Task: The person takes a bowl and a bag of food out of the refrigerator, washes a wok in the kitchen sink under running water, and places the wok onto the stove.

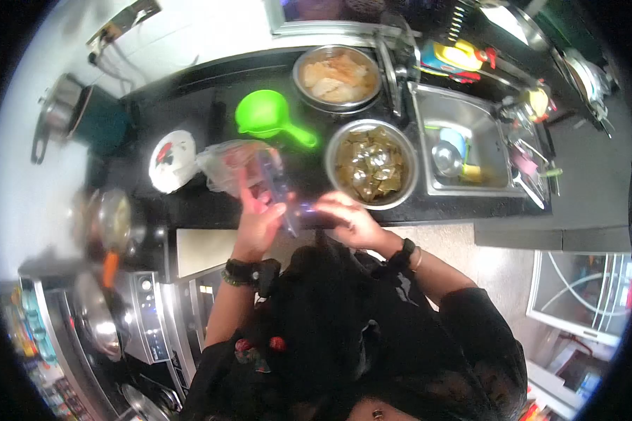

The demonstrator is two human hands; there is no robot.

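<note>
In the head view, my left hand [258, 223] grips a narrow, bluish, see-through thing [277, 188] that looks like plastic; motion blur hides its exact kind. Just right of it is my right hand [350, 219], fingers curved toward the bluish thing and smeared, so I cannot tell whether they touch it. Behind my left hand a clear plastic bag [221, 168] with something pinkish inside lies on the black counter. A steel bowl of dark green leaves in liquid [409, 165] stands beyond my right hand. Farther back lies a bright green plastic strainer or scoop [263, 112].
Another steel bowl [298, 77] holds pale, orange-tinted pieces. A white plate [163, 175] with a red and black pattern sits left of the bag. On the right is a sink [428, 105] with dishes inside. A stove with pans [98, 316] stands at lower left.
</note>
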